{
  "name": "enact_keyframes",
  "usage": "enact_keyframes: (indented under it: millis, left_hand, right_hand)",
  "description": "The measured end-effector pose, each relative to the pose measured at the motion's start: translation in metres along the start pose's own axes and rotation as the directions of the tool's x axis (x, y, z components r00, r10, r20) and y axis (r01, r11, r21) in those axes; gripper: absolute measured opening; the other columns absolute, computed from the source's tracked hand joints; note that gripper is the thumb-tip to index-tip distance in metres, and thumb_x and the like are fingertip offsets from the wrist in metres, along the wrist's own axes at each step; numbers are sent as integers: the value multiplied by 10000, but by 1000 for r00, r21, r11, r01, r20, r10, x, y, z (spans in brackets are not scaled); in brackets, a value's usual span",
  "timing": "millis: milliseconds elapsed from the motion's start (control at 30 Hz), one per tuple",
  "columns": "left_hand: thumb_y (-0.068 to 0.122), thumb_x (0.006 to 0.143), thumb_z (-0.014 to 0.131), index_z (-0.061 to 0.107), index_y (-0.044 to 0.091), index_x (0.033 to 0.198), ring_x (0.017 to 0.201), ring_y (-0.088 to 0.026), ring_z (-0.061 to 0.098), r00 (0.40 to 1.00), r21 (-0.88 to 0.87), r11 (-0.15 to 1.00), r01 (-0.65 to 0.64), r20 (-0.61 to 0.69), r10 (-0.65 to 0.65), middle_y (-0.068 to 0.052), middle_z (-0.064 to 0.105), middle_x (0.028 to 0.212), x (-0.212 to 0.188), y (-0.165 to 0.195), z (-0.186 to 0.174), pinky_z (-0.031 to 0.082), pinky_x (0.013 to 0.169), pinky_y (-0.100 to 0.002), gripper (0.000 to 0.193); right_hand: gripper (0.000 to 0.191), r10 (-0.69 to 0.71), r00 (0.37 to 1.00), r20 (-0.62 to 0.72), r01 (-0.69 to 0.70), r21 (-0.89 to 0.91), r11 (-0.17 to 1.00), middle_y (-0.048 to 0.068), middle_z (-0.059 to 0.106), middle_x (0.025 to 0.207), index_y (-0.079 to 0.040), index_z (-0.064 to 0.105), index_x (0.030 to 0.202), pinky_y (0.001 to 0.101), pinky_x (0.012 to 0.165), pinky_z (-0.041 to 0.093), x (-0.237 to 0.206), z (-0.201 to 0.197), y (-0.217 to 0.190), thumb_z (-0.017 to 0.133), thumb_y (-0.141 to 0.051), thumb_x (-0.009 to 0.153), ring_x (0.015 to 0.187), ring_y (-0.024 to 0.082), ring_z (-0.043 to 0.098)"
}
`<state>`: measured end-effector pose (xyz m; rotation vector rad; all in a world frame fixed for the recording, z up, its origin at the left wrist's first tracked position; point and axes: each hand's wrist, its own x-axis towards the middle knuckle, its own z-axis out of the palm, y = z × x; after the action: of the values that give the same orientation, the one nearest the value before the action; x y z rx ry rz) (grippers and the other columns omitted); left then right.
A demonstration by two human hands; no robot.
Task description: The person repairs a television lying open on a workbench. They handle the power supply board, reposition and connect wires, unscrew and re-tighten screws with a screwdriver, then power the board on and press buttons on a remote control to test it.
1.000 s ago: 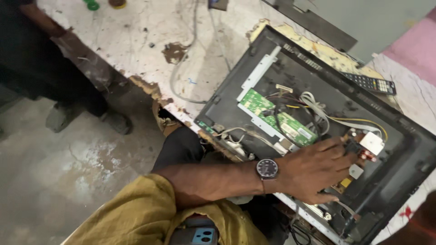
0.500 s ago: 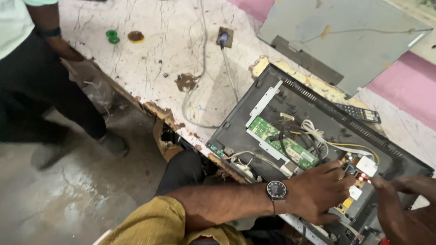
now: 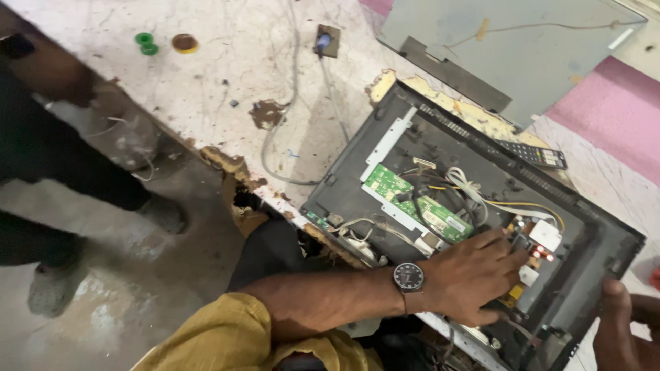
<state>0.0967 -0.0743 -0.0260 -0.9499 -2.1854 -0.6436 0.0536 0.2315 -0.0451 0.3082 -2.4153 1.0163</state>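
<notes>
An opened flat television [image 3: 584, 227] lies back-up on a worn white table [image 3: 206, 75]. Inside are a green circuit board [image 3: 385, 184], white and yellow wires [image 3: 474, 192], and a power board with a white block [image 3: 545, 235]. My left hand [image 3: 474, 278], with a wristwatch [image 3: 408, 277], lies flat on the power board, fingers spread and tips beside the white block. It holds nothing. My right hand [image 3: 622, 323] is at the lower right corner, thumb over the television's frame edge, partly cut off by the picture.
A black remote control [image 3: 537, 155] lies beyond the television. A grey back panel [image 3: 522, 48] and pink cloth [image 3: 612, 103] are at the far right. A green spool [image 3: 146, 42], a brown disc [image 3: 184, 43] and a cable [image 3: 292, 103] lie on the table. Another person [image 3: 41, 137] stands left.
My right hand has come in at the lower right and taken the frame edge. My left hand stays on the power board. The view has shifted slightly.
</notes>
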Motion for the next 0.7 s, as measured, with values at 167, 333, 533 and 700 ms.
enact_keyframes:
  millis: [167,333,533,700]
  left_hand:
    - [504,775,715,708,-39,1060,1153,-296,510,995,45,999,6,100,-11,-171,534,1301,4,-7,11,314,1246,-489,613]
    - [496,800,708,692,-37,1084,1154,-296,510,992,22,1000,13,123,-15,-181,529,1301,5,-11,15,301,1258,-504,605]
    - [472,809,711,665,-42,1118,1260,-410,500,988,-94,993,64,143,-50,-291,524,1409,14,-24,41,286,1235,-553,602]
    - [439,837,738,476,-189,1388,1361,-522,415,970,-217,965,148,221,-99,-334,512,1360,34,-31,99,253,1224,-596,876]
  right_hand:
    - [494,42,999,-17,-45,-164,986,133,619,683,74,625,899,347,713,498,-17,-14,63,671,-350,1148,646,173,610]
    - [613,198,979,-39,-202,-215,955,136,577,571,67,641,822,337,572,462,-33,-22,67,630,-453,1146,491,178,552]
    - [355,79,978,-191,-34,229,973,127,619,751,45,566,904,267,596,442,-46,6,53,729,-190,1114,630,148,580]
    - [218,-12,930,-368,88,192,977,80,652,797,27,620,1023,246,582,473,-29,-3,79,773,-82,1135,624,128,604]
